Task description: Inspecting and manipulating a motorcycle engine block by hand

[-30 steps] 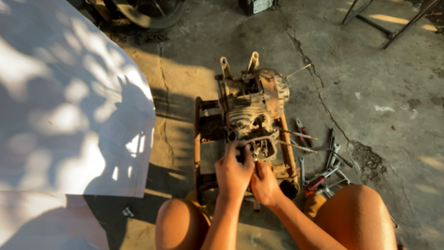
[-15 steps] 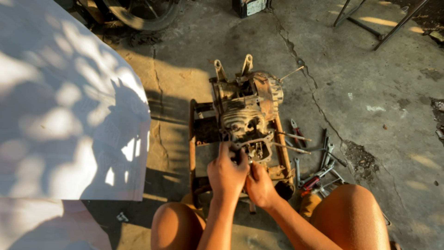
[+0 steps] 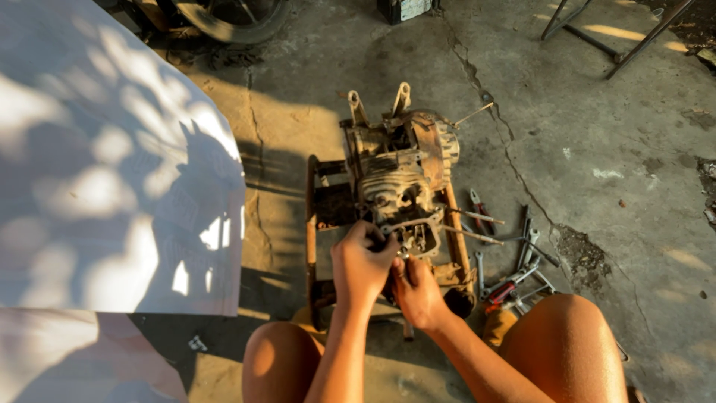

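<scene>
While both hands pinch close together, the left hand and right hand work on the old engine.
It looks heavy, hard and greasy; best held by its orange frame underneath.

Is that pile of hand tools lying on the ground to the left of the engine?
No, the hand tools lie on the concrete to the right of the engine, beside the person's right knee.

One view only, worn on the head, looks steeply down and forward over the person's knees at the concrete floor. It is close enough that both hands and the engine fill the centre. A white sheet covers the left side.
</scene>
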